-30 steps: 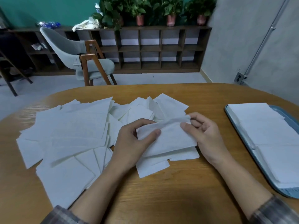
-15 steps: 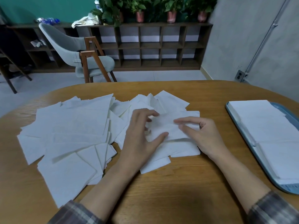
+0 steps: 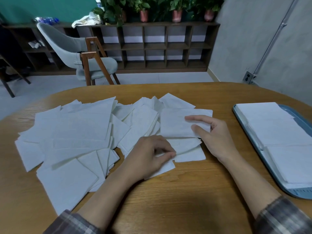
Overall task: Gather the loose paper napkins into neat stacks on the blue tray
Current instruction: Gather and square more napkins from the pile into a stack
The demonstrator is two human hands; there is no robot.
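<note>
My left hand (image 3: pixel 152 156) has dropped nearer me, pinching the edge of a loose white paper napkin (image 3: pixel 187 144). My right hand (image 3: pixel 216 137) pinches a flat square napkin (image 3: pixel 175 124) by its right side. The long blue plastic tray (image 3: pixel 240 120), part stacked, lies rightward, nearest that hand.

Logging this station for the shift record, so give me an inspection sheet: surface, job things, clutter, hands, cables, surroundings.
Surface: wooden table, bare at the near edge.
Job's things: loose napkins spread left and centre; blue tray at right holds napkin stacks.
Clutter: nothing seen.
Hands: left hand pinches lower napkin; right hand holds top napkin.
Cables: nothing seen; wall conduit runs to a socket.
Surroundings: grey chair, shelf unit, potted plants.
</note>
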